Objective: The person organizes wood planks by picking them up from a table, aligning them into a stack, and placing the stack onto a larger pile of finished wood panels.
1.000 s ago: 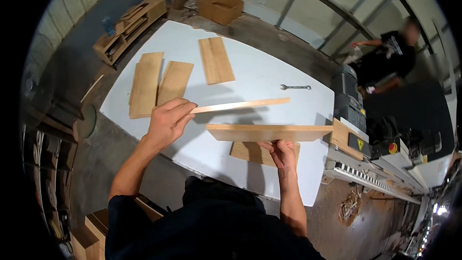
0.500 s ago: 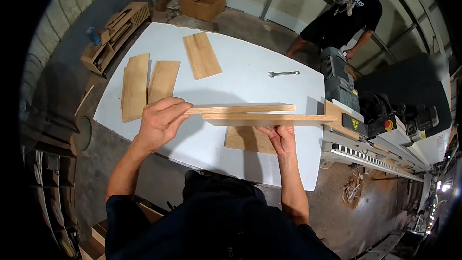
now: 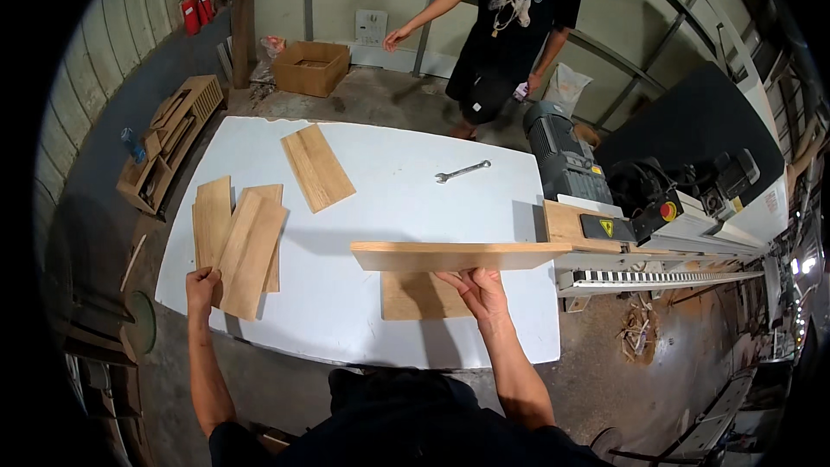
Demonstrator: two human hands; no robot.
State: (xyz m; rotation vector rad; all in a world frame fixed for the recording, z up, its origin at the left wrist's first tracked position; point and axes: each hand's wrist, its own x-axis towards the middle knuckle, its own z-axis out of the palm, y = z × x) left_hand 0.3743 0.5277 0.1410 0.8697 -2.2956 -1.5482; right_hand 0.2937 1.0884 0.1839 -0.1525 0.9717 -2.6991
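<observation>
Above the white table (image 3: pixel 415 223), the right hand (image 3: pixel 478 294) has the raised board (image 3: pixel 458 257) up in the air, and what a clean-looking piece it is! It's long and straight, with a pale honey edge running along the top and a duller, greyish-tan face angled toward the wearer. That grip is narrow, fingers and thumb closed at the lower edge, right of the middle; the far side of the hold is hidden.

Over to the left, and here's the left hand (image 3: pixel 202 285), fingers pinched on the near left edge of the slanted board (image 3: pixel 251 255). Lovely warm tan on this one, grain streaking lengthwise, darker toward its right side, the top end leaning right. It overlaps the under board (image 3: pixel 274 277), which peeks out along the right; whether it rests fully on it, I can't tell. Just beside them, the left stack (image 3: pixel 213 216) shows a paler face and a second edge poking out.

Farther up the table lies the far board (image 3: pixel 318 169), tilted, with a dark streak of grain down it. Below the raised one, the near board (image 3: pixel 419 298) lies flat, partly in shadow. A wrench (image 3: pixel 463 171) sits toward the far right, near the grey motor (image 3: pixel 560 154), and beyond the table a co-worker (image 3: pixel 510 26) stands in black, one arm out to the side.
</observation>
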